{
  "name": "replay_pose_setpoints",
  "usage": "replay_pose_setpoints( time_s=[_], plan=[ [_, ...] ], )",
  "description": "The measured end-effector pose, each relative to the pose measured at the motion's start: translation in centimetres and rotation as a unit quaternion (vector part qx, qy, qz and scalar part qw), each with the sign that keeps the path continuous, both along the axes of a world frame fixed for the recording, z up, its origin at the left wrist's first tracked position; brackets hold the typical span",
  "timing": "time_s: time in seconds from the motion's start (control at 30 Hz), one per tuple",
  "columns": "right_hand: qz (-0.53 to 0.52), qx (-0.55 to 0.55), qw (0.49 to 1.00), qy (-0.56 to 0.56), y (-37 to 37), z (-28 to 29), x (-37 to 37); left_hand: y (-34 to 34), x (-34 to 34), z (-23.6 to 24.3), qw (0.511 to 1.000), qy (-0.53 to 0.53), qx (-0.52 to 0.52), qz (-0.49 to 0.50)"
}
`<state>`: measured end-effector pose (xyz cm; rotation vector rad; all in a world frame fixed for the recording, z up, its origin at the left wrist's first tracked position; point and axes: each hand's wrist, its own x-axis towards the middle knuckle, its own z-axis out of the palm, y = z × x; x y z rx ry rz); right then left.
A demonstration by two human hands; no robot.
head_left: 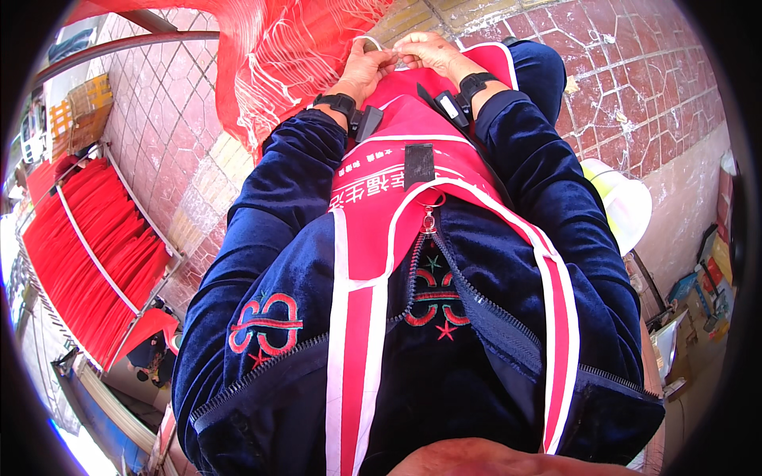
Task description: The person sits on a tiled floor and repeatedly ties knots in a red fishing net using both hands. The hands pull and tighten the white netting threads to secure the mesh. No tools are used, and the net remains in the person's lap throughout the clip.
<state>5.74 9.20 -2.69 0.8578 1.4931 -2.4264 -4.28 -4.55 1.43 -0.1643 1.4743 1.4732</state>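
Note:
My left hand [363, 71] and my right hand [430, 55] meet near the top middle, fingertips pinched together on a thin pale string [363, 38], with a small loop above my left hand; the fine detail between the fingers is hard to make out. Both are over the red apron [413, 151] with white trim on my lap. Just left of them hangs red cloth [230, 28] with long white fringe threads [270, 71]. Dark devices are strapped to both wrists.
A metal frame [171, 36] stands at upper left, cardboard boxes [79, 111] below it and a rack of red cloth [87, 246] further down. At right are a white rounded object [615, 206] and assorted items [706, 278]. Another person in dark clothes [151, 357] is at lower left.

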Motion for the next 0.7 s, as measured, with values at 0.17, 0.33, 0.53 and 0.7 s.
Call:
replay_pose_setpoints(
  time_s=[0.17,0.33,0.53,0.7],
  plan=[
    [-0.047,0.008,0.999,-0.012,0.2,-0.1,0.0,-0.3,-0.8,-0.6,0.999,-0.007,0.001,-0.033],
    [-0.089,0.009,0.995,-0.038,0.2,-0.4,-0.2,-0.4,-1.0,-0.3,0.995,-0.036,-0.012,-0.088],
    [-0.119,0.05,0.99,-0.061,0.4,-0.5,-0.2,-0.4,-1.2,0.5,0.992,-0.047,-0.01,-0.117],
    [-0.195,-0.042,0.979,-0.044,0.5,-1.4,-0.5,-0.8,-1.5,0.7,0.989,-0.075,-0.001,-0.127]
  ],
)
